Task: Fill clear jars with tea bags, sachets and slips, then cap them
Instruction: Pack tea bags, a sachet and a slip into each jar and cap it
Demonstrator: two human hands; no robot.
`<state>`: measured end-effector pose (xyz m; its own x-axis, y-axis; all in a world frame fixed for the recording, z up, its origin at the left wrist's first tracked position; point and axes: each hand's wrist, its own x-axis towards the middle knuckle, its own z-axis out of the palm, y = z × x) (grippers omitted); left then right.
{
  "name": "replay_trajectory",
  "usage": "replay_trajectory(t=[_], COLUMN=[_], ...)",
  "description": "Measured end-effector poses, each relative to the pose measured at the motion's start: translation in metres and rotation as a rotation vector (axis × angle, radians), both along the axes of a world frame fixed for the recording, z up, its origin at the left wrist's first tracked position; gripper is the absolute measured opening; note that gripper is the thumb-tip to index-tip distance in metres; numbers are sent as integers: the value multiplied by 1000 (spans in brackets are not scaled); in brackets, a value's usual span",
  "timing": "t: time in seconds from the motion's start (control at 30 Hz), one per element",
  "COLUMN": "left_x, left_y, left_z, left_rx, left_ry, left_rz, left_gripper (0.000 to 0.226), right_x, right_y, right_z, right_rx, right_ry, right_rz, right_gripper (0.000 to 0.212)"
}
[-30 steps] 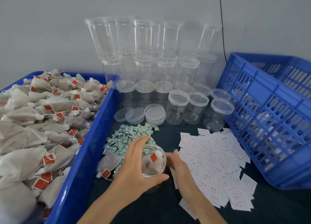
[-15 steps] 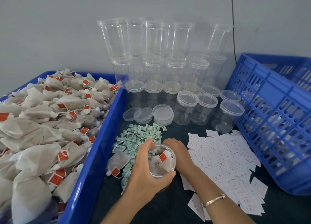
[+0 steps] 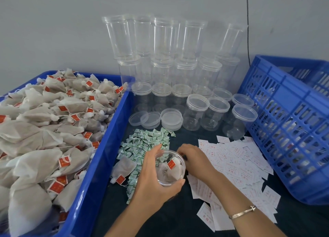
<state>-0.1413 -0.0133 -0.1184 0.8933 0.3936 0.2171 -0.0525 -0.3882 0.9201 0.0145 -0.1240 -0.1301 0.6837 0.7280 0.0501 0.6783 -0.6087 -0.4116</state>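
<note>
The jar [image 3: 170, 168] is open and low over the dark table [image 3: 178, 219], between the green sachets [image 3: 147, 142] and the white slips [image 3: 240, 158]. I cannot tell whether its base rests on the cloth. My left hand [image 3: 154, 181] grips it, fingers and thumb curled round its wall. Tea bags [image 3: 169, 174] fill it close to the rim, one red tag riding on top. My right hand [image 3: 194, 158] is at the far rim with its fingers bent toward the opening; whether they pinch anything I cannot tell.

I judge the bags are in and the small items come next, then a cap from the loose lids [image 3: 153, 118] beyond the sachets. The worry is that tag and the puffed bags: left proud of the rim, they would catch under a lid and keep it from seating. The slips overlap, so two could lift as one. My right forearm lies across them and a careless pull back would drag some along. A spare tea bag [image 3: 124, 167] lies by the blue tub [image 3: 103, 147], and a sideways nudge of the jar could shove sachets under it
</note>
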Motion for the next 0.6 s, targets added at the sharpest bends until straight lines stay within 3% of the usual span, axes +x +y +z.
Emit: replay_trajectory(t=[0.1,0.27,0.37,0.43,0.5,0.6], left_x=[0,3,4,4,4,2], left_y=[0,-3,-6,-6,-6,-6], left_z=[0,-1,-1,-2,-2,-3], left_rx=[2,17,18,11,13,16], left_ry=[5,-7,-9,-16,-20,-20], left_rz=[1,13,11,8,11,6], left_gripper=[97,94,94,94,94,92], right_x=[-5,-31,-41,-39,-31,-16], right_y=[-4,-10,-18,-25,-33,-49], right_z=[23,77,84,75,61,26], right_rx=[107,560,370,265,240,-180], right_ry=[22,21,66,26,-64,4], right_rz=[-28,60,206,190,66,-194], right_gripper=[12,14,26,38,37,62])
